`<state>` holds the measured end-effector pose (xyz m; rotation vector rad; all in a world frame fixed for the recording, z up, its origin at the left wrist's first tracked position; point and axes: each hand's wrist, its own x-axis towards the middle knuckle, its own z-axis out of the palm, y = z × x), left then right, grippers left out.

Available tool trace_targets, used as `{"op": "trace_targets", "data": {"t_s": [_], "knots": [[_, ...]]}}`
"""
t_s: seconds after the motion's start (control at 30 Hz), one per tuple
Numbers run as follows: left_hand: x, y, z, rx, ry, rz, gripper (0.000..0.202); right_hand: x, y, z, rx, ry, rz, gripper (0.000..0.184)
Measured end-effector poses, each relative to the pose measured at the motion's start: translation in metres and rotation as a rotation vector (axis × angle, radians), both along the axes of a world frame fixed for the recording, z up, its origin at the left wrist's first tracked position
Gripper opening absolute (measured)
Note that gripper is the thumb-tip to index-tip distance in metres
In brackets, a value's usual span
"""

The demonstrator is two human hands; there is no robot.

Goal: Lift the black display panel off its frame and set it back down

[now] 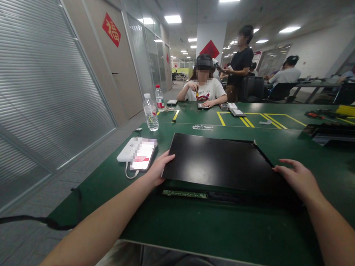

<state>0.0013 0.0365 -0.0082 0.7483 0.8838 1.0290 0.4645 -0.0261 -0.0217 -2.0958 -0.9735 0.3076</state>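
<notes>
Black panel (214, 160): above bench (205, 225).
Left grip (160, 168): pinching its edge.
Right grip (300, 180): at opposite edge; I can't tell if closed.

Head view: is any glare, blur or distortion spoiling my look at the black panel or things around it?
Head view: soft pale glare on the black panel; ceiling lights blown out to white; wide-angle stretch, with the door leaning. Also in the head view: pixelated blocks over part of the phone, and little detail in the dark strip below the panel.
</notes>
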Motion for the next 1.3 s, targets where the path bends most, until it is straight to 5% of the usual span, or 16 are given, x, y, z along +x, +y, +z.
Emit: {"op": "trace_targets", "data": {"t_s": [0.23,0.5,1.3], "knots": [[0.001,0.001,-0.004,0.019,0.004,0.064,0.049,-0.004,0.001,0.003,-0.045,-0.084,0.003,0.032],[0.005,0.004,-0.005,0.013,0.046,0.209,0.041,0.0,0.003,0.001,-0.094,-0.073,-0.007,0.042],[0.009,0.0,-0.004,0.04,0.129,0.212,0.033,-0.014,0.0,0.015,-0.193,-0.1,0.01,0.042]]}}
